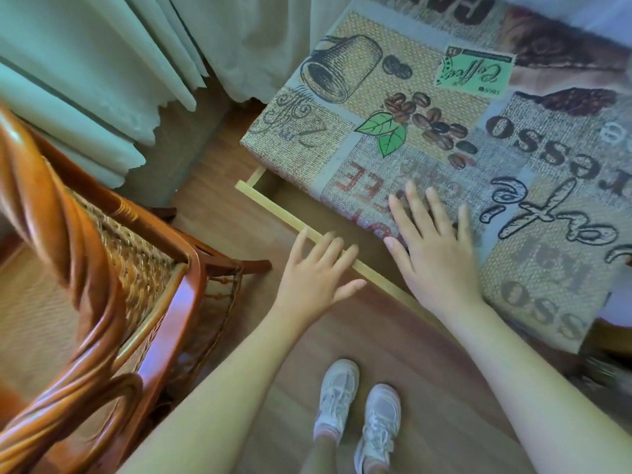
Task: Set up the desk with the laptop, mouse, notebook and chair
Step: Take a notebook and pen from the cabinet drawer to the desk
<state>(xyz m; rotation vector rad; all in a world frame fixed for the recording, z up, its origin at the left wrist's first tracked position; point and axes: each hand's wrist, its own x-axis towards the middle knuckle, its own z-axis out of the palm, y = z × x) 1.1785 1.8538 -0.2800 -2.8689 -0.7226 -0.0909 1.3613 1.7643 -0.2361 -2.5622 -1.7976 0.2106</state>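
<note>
The desk (444,107) fills the upper right, covered by a coffee-print cloth. A pale wooden drawer (273,208) sticks out from under its near left edge. My left hand (318,268) hovers over the drawer's front rail with fingers spread, holding nothing. My right hand (434,248) lies flat and open on the cloth at the desk's near edge. A wicker chair (113,268) with a reddish wooden frame stands at the left, apart from the desk. No laptop, mouse or notebook is in view.
Pale curtains (102,80) hang behind the chair and the desk. The floor (427,398) is wood laminate. My white sneakers (355,415) stand between the chair and the desk.
</note>
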